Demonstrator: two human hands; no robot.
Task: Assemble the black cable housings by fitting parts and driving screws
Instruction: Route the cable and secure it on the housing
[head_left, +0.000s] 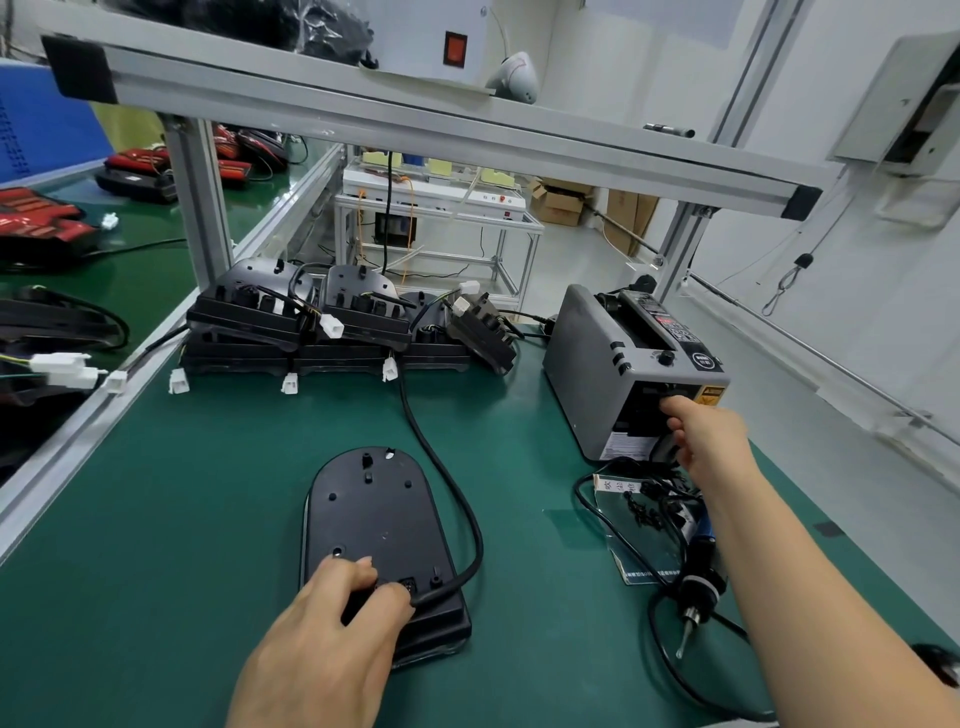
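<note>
A black cable housing (376, 519) lies flat on the green mat in front of me, its thick black cable (457, 499) curving off its near right corner toward the stack behind. My left hand (332, 623) rests on the housing's near end, thumb and fingers curled beside the cable entry. My right hand (701, 436) reaches to the outlet slot of the grey tape dispenser (613, 364), fingertips pinched at the slot; what they hold is hidden. An electric screwdriver (696, 587) lies on the mat under my right forearm.
Several black housings with white connectors (332, 327) are stacked at the back of the mat. A clear tray of black screws (644, 514) sits by the dispenser. An aluminium frame post (202, 208) stands at the back left, and red lamp parts (47, 218) lie on the neighbouring bench.
</note>
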